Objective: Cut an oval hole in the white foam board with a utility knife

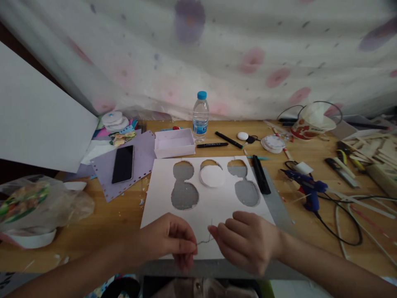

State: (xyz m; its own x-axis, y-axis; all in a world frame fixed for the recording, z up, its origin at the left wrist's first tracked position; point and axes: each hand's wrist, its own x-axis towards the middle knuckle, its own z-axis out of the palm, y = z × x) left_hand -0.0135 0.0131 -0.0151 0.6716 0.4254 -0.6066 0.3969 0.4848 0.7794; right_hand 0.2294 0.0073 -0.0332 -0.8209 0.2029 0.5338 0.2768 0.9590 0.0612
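Note:
A thin dark strand point(204, 241), wire or thread, stretches crookedly between my two hands, low over the white board's front part. My left hand point(176, 240) pinches its left end between thumb and fingertips. On the other side my right hand point(245, 240) is closed with the fingers curled, gripping the strand near the thumb; a short piece sticks up beside it. Beneath lies the white foam board point(155, 211), with several round holes cut through it. A loose white disc point(212, 176) rests on the board, partly over the top middle hole.
Behind the board stand an open white box point(174, 142) and a water bottle point(200, 118). Black markers point(212, 145) lie nearby. To the right are a black cutter-like tool point(261, 174), a blue glue gun point(307, 184) and cables. At left, a phone point(123, 164) rests on purple paper point(105, 182).

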